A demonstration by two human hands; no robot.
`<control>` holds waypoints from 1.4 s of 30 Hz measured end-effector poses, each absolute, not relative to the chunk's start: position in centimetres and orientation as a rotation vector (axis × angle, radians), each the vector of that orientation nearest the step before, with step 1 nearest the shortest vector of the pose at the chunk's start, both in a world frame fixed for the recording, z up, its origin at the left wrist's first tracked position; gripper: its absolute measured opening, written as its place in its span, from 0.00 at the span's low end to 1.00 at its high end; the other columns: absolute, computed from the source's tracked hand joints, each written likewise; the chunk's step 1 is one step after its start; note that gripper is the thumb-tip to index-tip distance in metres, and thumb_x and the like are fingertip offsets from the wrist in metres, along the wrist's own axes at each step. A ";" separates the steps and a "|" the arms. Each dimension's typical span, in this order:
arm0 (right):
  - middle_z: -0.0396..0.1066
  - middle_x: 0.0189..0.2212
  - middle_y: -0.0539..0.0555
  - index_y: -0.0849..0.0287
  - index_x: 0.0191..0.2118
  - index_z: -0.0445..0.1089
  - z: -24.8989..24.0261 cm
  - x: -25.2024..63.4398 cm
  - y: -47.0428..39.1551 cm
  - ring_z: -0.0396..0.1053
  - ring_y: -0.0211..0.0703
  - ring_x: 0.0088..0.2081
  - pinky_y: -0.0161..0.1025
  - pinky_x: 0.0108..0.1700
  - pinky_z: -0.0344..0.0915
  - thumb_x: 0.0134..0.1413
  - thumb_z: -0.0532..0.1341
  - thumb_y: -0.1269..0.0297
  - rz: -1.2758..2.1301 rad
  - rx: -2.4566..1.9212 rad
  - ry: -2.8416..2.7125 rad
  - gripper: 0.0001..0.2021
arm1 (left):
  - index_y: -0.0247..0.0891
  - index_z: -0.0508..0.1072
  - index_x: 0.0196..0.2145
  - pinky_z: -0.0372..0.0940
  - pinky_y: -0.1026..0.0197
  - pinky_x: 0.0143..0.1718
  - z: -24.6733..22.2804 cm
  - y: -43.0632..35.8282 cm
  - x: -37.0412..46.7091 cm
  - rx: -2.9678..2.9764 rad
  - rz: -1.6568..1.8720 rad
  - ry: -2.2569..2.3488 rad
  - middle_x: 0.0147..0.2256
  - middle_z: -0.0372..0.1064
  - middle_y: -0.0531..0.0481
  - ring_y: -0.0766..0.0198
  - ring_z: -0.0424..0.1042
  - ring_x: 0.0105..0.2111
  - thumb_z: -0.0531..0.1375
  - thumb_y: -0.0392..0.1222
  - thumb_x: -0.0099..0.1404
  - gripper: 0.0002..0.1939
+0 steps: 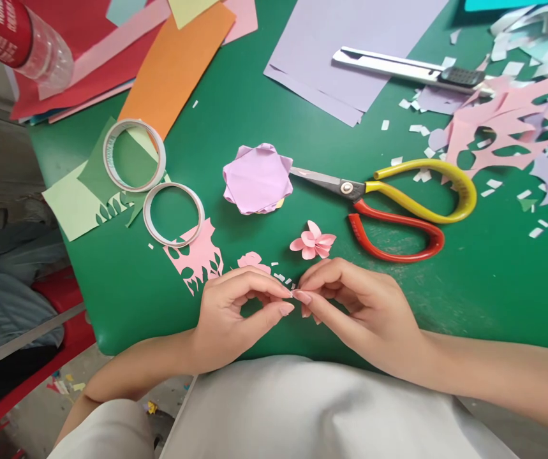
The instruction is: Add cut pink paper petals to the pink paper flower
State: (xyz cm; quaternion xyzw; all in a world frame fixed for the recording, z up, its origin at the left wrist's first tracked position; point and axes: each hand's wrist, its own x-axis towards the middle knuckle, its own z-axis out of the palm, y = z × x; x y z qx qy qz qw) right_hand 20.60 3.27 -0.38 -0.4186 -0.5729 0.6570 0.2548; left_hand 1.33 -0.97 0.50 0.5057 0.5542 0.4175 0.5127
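My left hand [233,312] and my right hand [369,315] meet fingertip to fingertip near the table's front edge. A tiny pale bit shows where they touch; it is too small to name. My right thumb and forefinger are pinched together, and my left fingers curl toward them. Just above my right hand sits a pink paper flower [312,241]. Loose pink paper petals [253,261] lie behind my left hand, partly hidden by it. Farther up is a lilac folded paper flower [258,178], with scissors [350,188] lying beside it, blades touching or nearly touching its edge.
Two tape rolls [201,217] rest on green and pink paper scraps at left. Orange paper [178,70] and a bottle [44,51] are at back left. A box cutter [412,69] lies across lilac sheets [321,44]. Cut pink paper [498,127] and scraps spread at right.
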 end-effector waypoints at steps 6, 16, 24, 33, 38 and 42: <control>0.73 0.28 0.49 0.57 0.36 0.69 -0.5 20.6 3.3 0.73 0.34 0.27 0.29 0.27 0.70 0.65 0.61 0.68 1.759 -1.100 -1.573 0.04 | 0.38 0.78 0.32 0.71 0.66 0.28 0.4 -0.9 1.3 1.228 0.989 1.359 0.27 0.76 0.51 0.67 0.73 0.27 0.66 0.30 0.64 0.04; 0.74 0.28 0.50 0.56 0.36 0.69 -0.6 20.6 3.3 0.73 0.35 0.28 0.29 0.24 0.68 0.64 0.61 0.69 1.707 -1.096 -1.638 0.04 | 0.37 0.76 0.34 0.70 0.68 0.27 0.4 -1.1 1.3 1.175 0.970 1.330 0.26 0.74 0.52 0.69 0.73 0.25 0.64 0.30 0.65 0.04; 0.74 0.28 0.50 0.56 0.36 0.69 -0.6 20.6 3.2 0.72 0.33 0.27 0.28 0.22 0.66 0.65 0.59 0.70 1.672 -1.101 -1.699 0.04 | 0.37 0.76 0.34 0.69 0.68 0.25 0.4 -1.1 1.4 1.166 0.959 1.292 0.26 0.73 0.52 0.70 0.71 0.24 0.63 0.31 0.65 0.04; 0.76 0.29 0.48 0.55 0.38 0.70 -0.6 20.5 3.3 0.71 0.31 0.24 0.29 0.21 0.64 0.65 0.60 0.70 1.655 -1.071 -1.749 0.03 | 0.40 0.74 0.40 0.73 0.71 0.30 0.1 -1.2 1.4 1.090 0.982 1.204 0.29 0.73 0.54 0.72 0.74 0.27 0.63 0.29 0.66 0.08; 0.77 0.30 0.48 0.57 0.40 0.72 -0.6 20.4 3.3 0.72 0.31 0.25 0.28 0.24 0.66 0.65 0.61 0.70 1.650 -1.070 -1.741 0.03 | 0.43 0.69 0.49 0.75 0.71 0.34 -0.2 -1.5 1.5 1.012 1.012 1.142 0.29 0.71 0.57 0.72 0.76 0.28 0.64 0.29 0.66 0.17; 0.76 0.28 0.48 0.57 0.38 0.72 -0.6 20.4 3.4 0.71 0.31 0.26 0.27 0.23 0.64 0.65 0.60 0.72 1.592 -1.054 -1.789 0.05 | 0.42 0.69 0.46 0.75 0.71 0.34 -0.2 -1.5 1.6 0.991 1.022 1.150 0.29 0.72 0.57 0.73 0.76 0.28 0.64 0.30 0.67 0.13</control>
